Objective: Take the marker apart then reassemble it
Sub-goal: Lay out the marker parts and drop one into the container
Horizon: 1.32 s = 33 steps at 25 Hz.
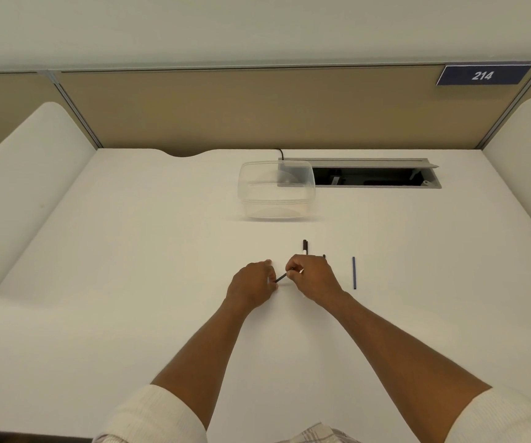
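Observation:
My left hand [253, 287] and my right hand [313, 278] meet over the middle of the white desk. Between them runs a thin dark marker part [280, 277], slanted, pinched by fingers of both hands. Its ends are hidden inside the fingers. Just beyond my right hand lies a black marker piece with a white band [304, 248], pointing away from me. A small dark bit [324, 256] peeks out behind my right knuckles. A thin blue rod [354, 272] lies alone on the desk to the right of my right hand.
A clear plastic container [276, 194] stands further back on the desk [129, 282]. Behind it is an open cable slot [372, 177] with a black cord. White side dividers flank the desk, and a tan partition with a "214" sign [482, 75] closes the back.

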Available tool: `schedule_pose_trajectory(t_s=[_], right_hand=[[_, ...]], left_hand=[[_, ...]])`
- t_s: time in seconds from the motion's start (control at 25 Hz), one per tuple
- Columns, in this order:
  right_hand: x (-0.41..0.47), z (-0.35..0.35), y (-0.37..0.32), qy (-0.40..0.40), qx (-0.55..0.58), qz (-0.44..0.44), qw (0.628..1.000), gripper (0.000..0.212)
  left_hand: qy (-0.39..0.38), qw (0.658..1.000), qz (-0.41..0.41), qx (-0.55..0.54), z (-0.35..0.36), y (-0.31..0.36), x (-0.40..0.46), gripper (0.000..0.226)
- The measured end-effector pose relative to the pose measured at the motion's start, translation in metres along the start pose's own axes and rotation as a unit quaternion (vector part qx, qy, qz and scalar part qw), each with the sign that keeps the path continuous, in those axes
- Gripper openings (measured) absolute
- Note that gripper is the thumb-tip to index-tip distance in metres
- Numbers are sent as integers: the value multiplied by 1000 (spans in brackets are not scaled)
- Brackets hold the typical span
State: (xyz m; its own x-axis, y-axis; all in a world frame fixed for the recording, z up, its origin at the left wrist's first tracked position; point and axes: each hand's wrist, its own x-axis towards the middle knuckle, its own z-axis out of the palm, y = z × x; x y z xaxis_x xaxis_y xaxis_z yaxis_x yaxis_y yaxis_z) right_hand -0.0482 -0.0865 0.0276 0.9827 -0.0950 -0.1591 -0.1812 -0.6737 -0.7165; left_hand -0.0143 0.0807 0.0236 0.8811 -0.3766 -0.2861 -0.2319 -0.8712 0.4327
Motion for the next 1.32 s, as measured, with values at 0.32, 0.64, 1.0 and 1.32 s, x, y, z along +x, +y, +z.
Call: schedule_pose_trajectory(t_s=[0.32, 0.64, 1.0, 1.32], right_hand=[[24, -7, 4, -2, -147, 20, 989, 19], [58, -34, 2, 114, -131, 24, 985, 17], [159, -69, -46, 165, -135, -51, 976, 16], [246, -59, -45, 26, -256, -45, 965, 14]], left_hand=[[38, 998, 28, -32, 3, -9, 28, 21], [41, 998, 48, 28, 21, -23, 59, 61], [113, 988, 57, 92, 34, -34, 69, 69], [114, 990, 39, 78, 32, -34, 71, 72]])
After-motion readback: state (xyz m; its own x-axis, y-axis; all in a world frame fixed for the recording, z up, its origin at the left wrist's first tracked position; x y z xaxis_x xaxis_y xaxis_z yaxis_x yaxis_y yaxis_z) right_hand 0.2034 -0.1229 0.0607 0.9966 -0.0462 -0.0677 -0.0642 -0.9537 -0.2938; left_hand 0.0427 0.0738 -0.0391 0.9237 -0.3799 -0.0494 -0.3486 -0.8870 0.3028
